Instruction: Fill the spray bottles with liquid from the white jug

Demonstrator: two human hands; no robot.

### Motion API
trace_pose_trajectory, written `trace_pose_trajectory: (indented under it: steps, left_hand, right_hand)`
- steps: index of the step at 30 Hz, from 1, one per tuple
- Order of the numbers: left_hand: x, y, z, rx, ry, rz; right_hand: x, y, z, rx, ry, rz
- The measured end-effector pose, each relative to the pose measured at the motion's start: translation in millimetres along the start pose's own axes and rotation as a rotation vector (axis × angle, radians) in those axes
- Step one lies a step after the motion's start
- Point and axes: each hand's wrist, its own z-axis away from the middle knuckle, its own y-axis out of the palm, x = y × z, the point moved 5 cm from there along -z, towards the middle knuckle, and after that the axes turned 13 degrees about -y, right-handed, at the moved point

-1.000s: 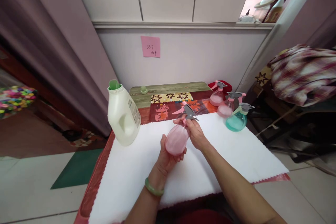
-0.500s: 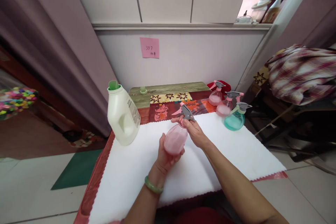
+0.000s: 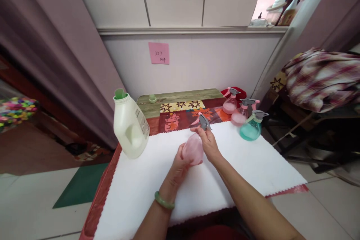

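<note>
A pink spray bottle with a grey and pink trigger head is held tilted above the white mat. My left hand, with a green bangle at the wrist, is closed round the lower body of the bottle. At its neck, just under the trigger, the fingers of my right hand are closed. Pale pink liquid shows through the plastic. Whether the spray head is screwed fully tight I cannot tell.
To the left stands an uncapped white-green jug; a small green cap lies at the back. On the right are two pink spray bottles and a teal one. Behind the table, a pink note is stuck to the wall.
Both hands have shifted slightly to the right with the spray bottle. My left hand has turned round its body, and the trigger head points a little differently.
</note>
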Motion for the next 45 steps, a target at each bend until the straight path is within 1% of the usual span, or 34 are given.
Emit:
trace_pose_trajectory:
  steps: [3,6,8,11,14,18,20,23,26,29,31,32,36,38,40,42,45]
  left_hand:
    - [0.0,-2.5,-1.9,-0.066,0.068,-0.018]
    - [-2.0,-3.6,-4.7,-0.105,0.131,-0.021]
    - [-4.2,0.1,-5.7,-0.082,0.148,-0.020]
    - [-6.7,7.7,-4.8,-0.011,0.141,-0.013]
    - [-3.0,7.4,-4.1,0.043,0.063,-0.002]
    - [8.1,0.4,-6.1,0.095,-0.142,-0.001]
    - [8.1,-1.1,-6.3,0.083,-0.162,0.012]
    - [2.1,-0.4,-4.6,0.030,-0.066,0.040]
    - [-1.5,-1.6,-2.8,-0.031,0.064,0.029]
    - [-1.0,-6.7,-4.6,-0.093,0.160,0.006]
    - [-0.5,-7.3,-6.6,-0.104,0.194,-0.001]
    - [-0.5,-5.7,-7.4,-0.091,0.198,-0.004]
    - [-1.0,5.6,-7.1,0.005,0.150,0.012]
    - [1.1,7.0,-6.5,0.032,0.066,0.021]
    - [5.6,5.2,-6.6,0.051,-0.045,0.011]
    - [9.2,2.0,-6.9,0.059,-0.115,-0.002]
    - [8.8,-0.1,-6.7,0.050,-0.098,-0.005]
  right_hand:
    - [-5.1,1.9,3.6,-0.047,-0.028,0.075]
    - [-3.1,4.1,5.0,-0.062,-0.027,0.064]
    - [0.8,5.6,4.2,-0.041,-0.011,-0.002]
    - [7.0,7.7,2.9,0.048,0.037,-0.120]
    - [11.9,6.8,3.3,0.116,0.068,-0.189]
    - [15.6,4.8,4.0,0.164,0.070,-0.244]
    - [16.8,4.1,3.4,0.172,0.041,-0.219]
    - [13.5,2.8,2.4,0.119,0.021,-0.166]
    - [3.6,0.6,3.1,-0.005,0.059,-0.117]
    - [-3.6,-0.7,5.1,-0.109,0.072,-0.085]
    - [-4.2,-0.8,6.2,-0.126,0.061,-0.079]
    - [-3.2,-0.6,6.7,-0.115,0.055,-0.086]
    - [6.6,0.6,9.5,0.008,0.057,-0.172]
    - [13.2,-1.1,10.7,0.062,0.068,-0.205]
    - [19.4,-3.3,10.7,0.111,0.071,-0.216]
    - [23.7,-5.6,9.1,0.146,0.064,-0.218]
    - [23.6,-10.4,5.8,0.127,0.085,-0.231]
